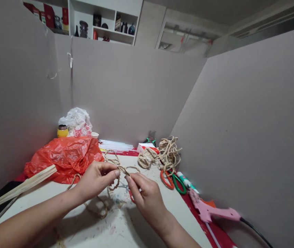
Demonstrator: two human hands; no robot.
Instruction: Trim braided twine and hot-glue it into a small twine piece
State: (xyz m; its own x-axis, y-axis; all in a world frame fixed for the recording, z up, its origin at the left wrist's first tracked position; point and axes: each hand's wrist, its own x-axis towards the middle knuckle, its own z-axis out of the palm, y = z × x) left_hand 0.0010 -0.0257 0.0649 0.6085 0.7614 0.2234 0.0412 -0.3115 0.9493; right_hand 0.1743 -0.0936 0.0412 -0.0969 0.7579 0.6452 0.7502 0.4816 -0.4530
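Both hands are raised over a white work surface [162,220], close together, with a length of tan twisted twine [123,169] between them. My left hand [97,177] pinches the twine between thumb and forefinger. On the other side my right hand [147,193] grips it the same way. Loops of the twine stick up behind the fingers, and more hangs down and trails across the surface under my left wrist. Small scissors with red handles [132,197] lie beneath, partly covered by my right hand.
A red plastic bag [66,155] and pale flat strips [28,182] are at left. Behind are clear sticks [116,145], a twine bundle [147,157] and a tangled twine heap [169,151]. Orange- and green-handled tools [179,184] and a pink glue gun [211,210] lie along the right partition.
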